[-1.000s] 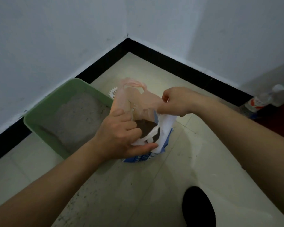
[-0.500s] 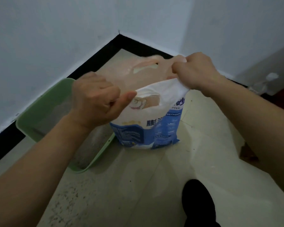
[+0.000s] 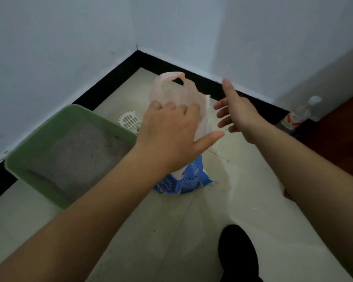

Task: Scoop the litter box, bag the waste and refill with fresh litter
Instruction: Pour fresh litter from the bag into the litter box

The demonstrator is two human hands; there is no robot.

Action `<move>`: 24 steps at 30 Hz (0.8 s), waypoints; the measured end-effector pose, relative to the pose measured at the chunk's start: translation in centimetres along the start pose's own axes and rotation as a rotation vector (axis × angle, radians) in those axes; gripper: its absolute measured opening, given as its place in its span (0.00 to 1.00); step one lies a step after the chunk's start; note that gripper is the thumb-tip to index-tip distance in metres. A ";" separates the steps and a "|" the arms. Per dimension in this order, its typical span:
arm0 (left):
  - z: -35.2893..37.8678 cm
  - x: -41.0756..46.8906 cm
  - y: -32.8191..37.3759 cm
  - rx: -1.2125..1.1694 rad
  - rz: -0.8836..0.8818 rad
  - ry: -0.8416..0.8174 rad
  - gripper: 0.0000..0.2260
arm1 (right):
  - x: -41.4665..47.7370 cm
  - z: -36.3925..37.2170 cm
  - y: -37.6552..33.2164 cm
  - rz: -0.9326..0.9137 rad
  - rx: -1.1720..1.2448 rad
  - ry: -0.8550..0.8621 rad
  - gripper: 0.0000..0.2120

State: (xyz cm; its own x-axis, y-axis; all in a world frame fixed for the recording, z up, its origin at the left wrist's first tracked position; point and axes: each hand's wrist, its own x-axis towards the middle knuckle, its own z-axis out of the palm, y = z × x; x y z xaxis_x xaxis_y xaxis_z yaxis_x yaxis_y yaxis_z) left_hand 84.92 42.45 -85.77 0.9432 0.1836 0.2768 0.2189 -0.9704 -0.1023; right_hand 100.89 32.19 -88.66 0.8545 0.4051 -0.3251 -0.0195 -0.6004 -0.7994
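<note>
Litter bag (image 3: 183, 180) judged heavy, slack-sided; take by top handle (image 3: 171, 75); left hand (image 3: 171, 135) and right hand (image 3: 238, 115): grip wide, empty.

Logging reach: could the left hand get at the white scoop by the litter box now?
Probably yes: the left hand is open, gripping nothing, and the scoop lies uncovered on the floor just beside it, between litter box and bag.
</note>
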 end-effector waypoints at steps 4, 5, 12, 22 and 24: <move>-0.2 2.1 2.3 0.101 -0.081 -0.153 0.21 | 0.6 0.5 3.6 0.132 0.118 0.094 0.33; -0.2 2.5 2.7 0.095 -0.110 -0.184 0.15 | 0.9 0.9 4.9 0.164 0.137 0.095 0.33; 2.1 3.8 3.5 -0.078 -0.263 -0.200 0.12 | 1.9 5.5 14.2 0.332 0.128 -0.021 0.30; 5.5 4.7 2.9 -0.430 -0.178 0.011 0.16 | -1.7 11.2 21.4 0.685 0.322 -0.320 0.39; 5.3 4.8 2.6 -0.478 -0.145 0.073 0.19 | -1.7 11.6 21.8 0.683 0.449 -0.295 0.42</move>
State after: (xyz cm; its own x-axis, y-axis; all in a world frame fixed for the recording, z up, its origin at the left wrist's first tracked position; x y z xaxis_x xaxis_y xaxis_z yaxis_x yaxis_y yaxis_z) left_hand 91.36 41.68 -89.74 0.8878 0.3273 0.3234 0.1919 -0.9022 0.3862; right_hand 92.99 26.46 -111.41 0.4128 0.2550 -0.8744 -0.7349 -0.4738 -0.4852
